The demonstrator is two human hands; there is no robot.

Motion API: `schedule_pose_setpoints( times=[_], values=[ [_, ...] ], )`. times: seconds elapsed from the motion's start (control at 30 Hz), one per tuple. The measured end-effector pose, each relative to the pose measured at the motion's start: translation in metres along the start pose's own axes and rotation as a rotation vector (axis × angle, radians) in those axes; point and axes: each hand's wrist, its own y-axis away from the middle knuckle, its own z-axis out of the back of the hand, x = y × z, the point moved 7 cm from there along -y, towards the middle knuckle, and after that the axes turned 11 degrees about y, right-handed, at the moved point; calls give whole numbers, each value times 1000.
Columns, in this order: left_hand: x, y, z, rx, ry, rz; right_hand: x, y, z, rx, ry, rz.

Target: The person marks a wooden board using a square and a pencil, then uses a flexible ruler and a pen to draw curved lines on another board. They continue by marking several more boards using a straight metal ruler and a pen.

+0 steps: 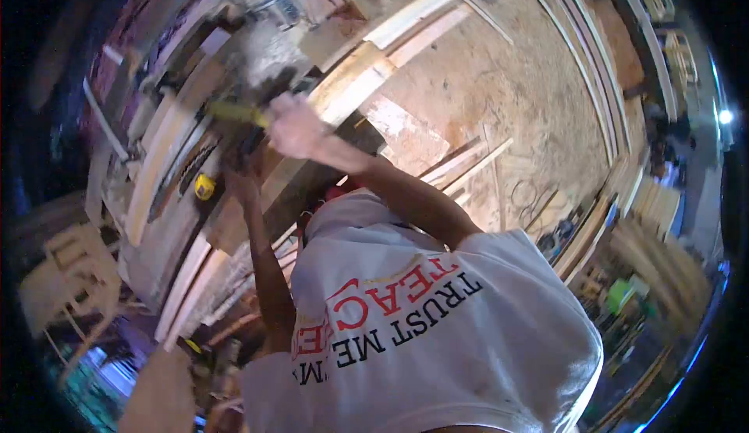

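Observation:
My right hand [295, 126] is closed around a yellow-green handle [236, 113] that points to the left. Motion blurs its far end, so the kind of tool cannot be made out. Lower and to the left, my left hand [243, 186] is at the edge of a wooden workpiece [281, 175]. Its fingers look curled near something dark, but shadow hides what they hold. A yellow tape measure [204, 186] lies just left of that hand. Under and beyond my right hand runs a long pale timber piece [351, 82].
Curved wooden pieces [160, 168] lie at the left. Loose strips [476, 164] rest on the dusty floor [484, 74] to the right. Long curved strips [581, 58] lie farther right, near stacked boards [655, 205]. A cut wooden frame [82, 265] stands at the lower left.

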Motion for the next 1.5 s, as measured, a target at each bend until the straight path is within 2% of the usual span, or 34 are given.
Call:
schedule_pose_setpoints(
  times=[0.03,0.07,0.1,0.13,0.2,0.23,0.27,0.33,0.4,0.43,0.5,0.53,0.6,0.77,0.8,0.83,0.87,0.9,0.93,0.97,1.03,1.07,1.1,1.13,1.17,1.2,1.23,1.27,1.3,1.33,1.37,1.4,1.43,1.5],
  values=[
    [-10,0,5,-102,126,199,14,-6,-21,104,95,48],
    [-12,-1,0,-63,120,184,28,-10,-58,7,60,83],
    [-6,-2,6,-153,-6,154,35,-8,-86,-91,30,123],
    [4,-2,12,-250,-132,125,31,-4,-83,-90,21,95],
    [55,-7,9,-120,-161,124,41,6,-64,-140,-22,207],
    [76,-8,3,-25,-181,132,39,7,-64,-142,-27,201],
    [86,-6,-1,-22,-187,128,38,7,-64,-160,-56,196],
    [112,1,-10,88,-376,486,33,5,-73,-183,-92,173],
    [98,2,-18,60,-326,412,28,5,-75,-398,-270,226],
    [84,2,-21,26,-269,340,30,-5,-86,-403,-274,206],
    [65,-5,-20,16,-296,240,47,-53,-139,108,-515,214],
    [53,-8,-17,12,-326,200,57,-77,-166,87,-519,196],
    [39,-12,-8,2,-457,130,76,-116,-208,-198,-713,324],
    [29,-13,15,-5,-946,8,49,-76,-134,103,-670,-50],
    [34,-19,19,-3,-946,7,45,-65,-121,108,-652,-96],
    [41,-28,20,64,-737,-13,47,-64,-138,112,-647,-93],
    [50,-27,20,120,-527,-27,44,-58,-136,-182,-467,-101],
    [44,-27,18,101,-526,-10,50,-50,-130,-474,-287,-93],
    [30,-34,9,88,-432,-20,43,-37,-121,-435,-401,-60],
    [23,-38,3,61,-341,-28,30,-10,-103,-390,-515,-15],
    [35,-58,-19,220,-201,-5,-20,63,-58,-198,-668,-29],
    [41,-69,-21,193,-197,-4,-34,97,-93,-16,-726,-150],
    [59,-79,-45,349,-526,125,-59,141,-103,-109,-694,-153],
    [72,-87,-81,523,-840,228,-85,186,-77,203,-644,-286],
    [25,-85,-108,424,-270,-217,-110,237,-65,-208,-489,-352],
    [31,-78,-137,550,225,26,-133,298,-92,127,-449,-569],
    [40,-67,-156,643,280,59,-151,377,-139,261,-283,-717],
    [44,-62,-160,690,145,39,-156,437,-93,558,-289,-1130],
    [45,-60,-173,707,9,-2,-152,521,-118,379,-346,-1290],
    [49,-55,-178,714,-111,-19,-144,630,-227,226,-661,-1265],
    [48,-54,-190,713,-190,-33,-120,654,-123,410,-215,-1243],
    [48,-56,-196,712,-244,-33,-96,719,-114,384,-241,-1633],
    [41,-58,-205,700,-286,-29,-64,755,-85,274,-160,-1847],
    [32,-64,-212,706,-336,-40,6,883,-165,191,-111,-1976]
  ],
)
